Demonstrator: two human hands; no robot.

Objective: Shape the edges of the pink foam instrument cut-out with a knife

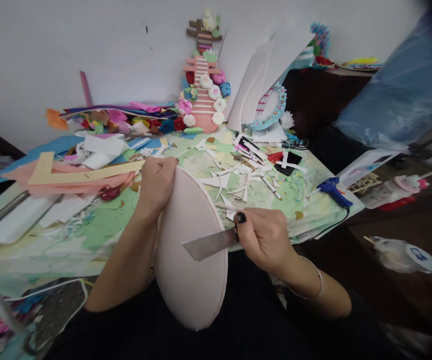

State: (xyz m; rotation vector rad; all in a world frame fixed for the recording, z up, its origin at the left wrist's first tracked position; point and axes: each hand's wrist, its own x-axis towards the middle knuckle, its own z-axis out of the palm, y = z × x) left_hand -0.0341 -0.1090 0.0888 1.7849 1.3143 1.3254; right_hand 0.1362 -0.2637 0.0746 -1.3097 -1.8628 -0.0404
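While left fingers (pixel 158 174) clamp a smooth teardrop panel (pixel 184 222), right fingers (pixel 263 221) clenched on a slant-tipped metal knife (pixel 209 244)

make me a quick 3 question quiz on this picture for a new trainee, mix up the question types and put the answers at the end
1. What is in the right hand's grip?
2. True or false: the blue glue gun lies near the right side of the table, as the picture shows it.
3. Fill the gap with "narrow" or "wide": the left hand's grip is at the ____ end of the pale teardrop-shaped piece.

Key:
1. A flat metal blade.
2. True.
3. Narrow.
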